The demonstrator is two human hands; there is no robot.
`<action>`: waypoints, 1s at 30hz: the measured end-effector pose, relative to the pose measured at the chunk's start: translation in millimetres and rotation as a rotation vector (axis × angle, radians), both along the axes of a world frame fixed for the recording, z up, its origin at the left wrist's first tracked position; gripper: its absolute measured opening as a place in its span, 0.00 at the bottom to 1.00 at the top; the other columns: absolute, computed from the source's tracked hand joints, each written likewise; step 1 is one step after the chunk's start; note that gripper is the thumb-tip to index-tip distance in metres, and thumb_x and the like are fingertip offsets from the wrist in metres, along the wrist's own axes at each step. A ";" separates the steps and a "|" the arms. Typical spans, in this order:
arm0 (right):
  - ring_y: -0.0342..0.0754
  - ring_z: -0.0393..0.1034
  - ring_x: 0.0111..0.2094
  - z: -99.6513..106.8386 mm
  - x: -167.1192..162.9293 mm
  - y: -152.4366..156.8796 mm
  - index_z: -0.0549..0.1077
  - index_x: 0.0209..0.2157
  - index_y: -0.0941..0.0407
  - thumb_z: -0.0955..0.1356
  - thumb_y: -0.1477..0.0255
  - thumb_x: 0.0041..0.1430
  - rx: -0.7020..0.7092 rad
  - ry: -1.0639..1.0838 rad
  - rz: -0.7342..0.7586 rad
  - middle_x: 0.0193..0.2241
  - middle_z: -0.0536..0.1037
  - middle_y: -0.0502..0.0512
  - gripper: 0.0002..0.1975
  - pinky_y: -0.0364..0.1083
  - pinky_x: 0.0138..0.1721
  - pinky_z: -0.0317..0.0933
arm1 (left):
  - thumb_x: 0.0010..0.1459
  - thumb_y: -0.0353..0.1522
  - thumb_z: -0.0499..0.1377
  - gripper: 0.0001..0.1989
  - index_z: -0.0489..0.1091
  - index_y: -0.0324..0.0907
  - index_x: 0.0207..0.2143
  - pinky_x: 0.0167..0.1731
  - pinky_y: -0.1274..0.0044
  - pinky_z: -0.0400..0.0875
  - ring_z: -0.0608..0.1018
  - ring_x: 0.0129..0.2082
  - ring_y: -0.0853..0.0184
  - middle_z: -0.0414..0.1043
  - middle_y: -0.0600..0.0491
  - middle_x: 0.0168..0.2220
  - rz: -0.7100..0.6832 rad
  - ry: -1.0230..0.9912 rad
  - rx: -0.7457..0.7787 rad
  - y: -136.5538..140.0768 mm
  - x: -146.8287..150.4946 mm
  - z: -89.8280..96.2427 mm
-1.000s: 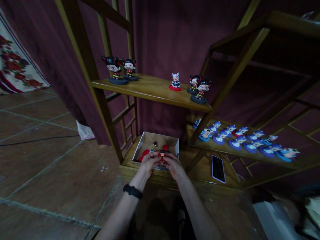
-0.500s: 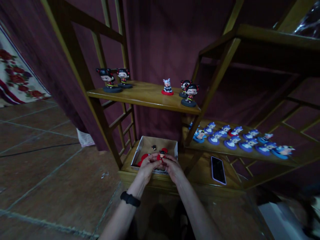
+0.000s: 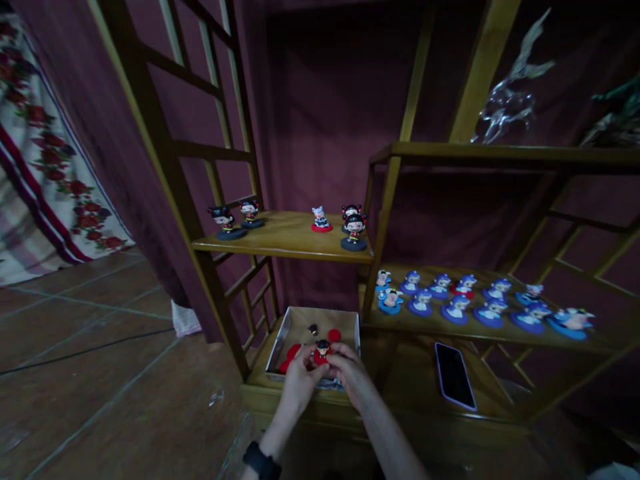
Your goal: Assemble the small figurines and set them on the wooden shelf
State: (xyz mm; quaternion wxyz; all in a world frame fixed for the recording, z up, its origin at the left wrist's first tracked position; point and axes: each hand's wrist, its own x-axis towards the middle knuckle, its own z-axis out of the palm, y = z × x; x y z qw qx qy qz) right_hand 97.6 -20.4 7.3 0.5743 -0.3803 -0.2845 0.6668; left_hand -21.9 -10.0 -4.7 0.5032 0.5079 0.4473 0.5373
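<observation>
Above the near side of a shallow cardboard box (image 3: 295, 321), my left hand (image 3: 302, 377) and my right hand (image 3: 349, 371) are closed on one small figurine (image 3: 323, 349) with black hair and a red base. The figurine is upright between the fingertips, its lower part hidden by my fingers. Inside the box lie a red disc base (image 3: 335, 335), a small dark-haired piece (image 3: 313, 329) and more red pieces (image 3: 290, 360) by my left hand. A black band (image 3: 261, 460) is around my left wrist.
A wooden shelf board (image 3: 285, 243) above the box carries black-haired figurines (image 3: 354, 232) and a small grey-white one (image 3: 320, 219). Several purple and blue figurines (image 3: 456, 309) stand on the right shelf. Below them lies a phone (image 3: 455, 375). A clear glass ornament (image 3: 510, 100) is up right.
The view has tilted up, so the shelves and box sit lower in the picture. Both hands still hold the figurine over the box, and the red disc behind it now shows fully.
</observation>
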 end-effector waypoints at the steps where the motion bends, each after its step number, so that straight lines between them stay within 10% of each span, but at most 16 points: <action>1: 0.49 0.74 0.31 1.1 -0.8 -0.9 0.72 0.29 0.56 0.73 0.69 0.35 0.002 0.006 0.003 0.28 0.78 0.53 0.14 0.47 0.33 0.67 | 0.36 0.31 0.67 0.18 0.73 0.39 0.34 0.36 0.75 0.69 0.75 0.33 0.64 0.73 0.51 0.33 0.017 0.029 0.040 -1.0 -0.9 0.9; 8: 0.46 0.72 0.29 0.1 6.2 -2.6 0.73 0.34 0.55 0.73 0.62 0.38 0.004 0.036 0.014 0.31 0.78 0.55 0.19 0.46 0.32 0.66 | 0.33 0.33 0.68 0.20 0.72 0.39 0.33 0.34 0.75 0.69 0.75 0.33 0.63 0.75 0.50 0.32 0.142 0.030 0.011 -10.2 -16.0 26.5; 22: 0.45 0.71 0.29 -2.4 29.8 -10.1 0.75 0.29 0.55 0.73 0.66 0.35 -0.007 -0.009 0.009 0.29 0.78 0.54 0.15 0.44 0.32 0.64 | 0.34 0.31 0.69 0.22 0.69 0.39 0.35 0.36 0.78 0.70 0.76 0.34 0.67 0.75 0.51 0.35 0.214 0.078 0.178 -63.7 -39.5 195.2; 30: 0.44 0.70 0.26 3.8 36.2 -10.1 0.75 0.28 0.55 0.74 0.66 0.33 -0.039 -0.040 -0.004 0.28 0.78 0.53 0.15 0.44 0.31 0.63 | 0.32 0.29 0.69 0.25 0.68 0.38 0.37 0.37 0.77 0.69 0.75 0.32 0.68 0.75 0.51 0.33 0.257 0.115 0.387 -56.1 -26.8 255.5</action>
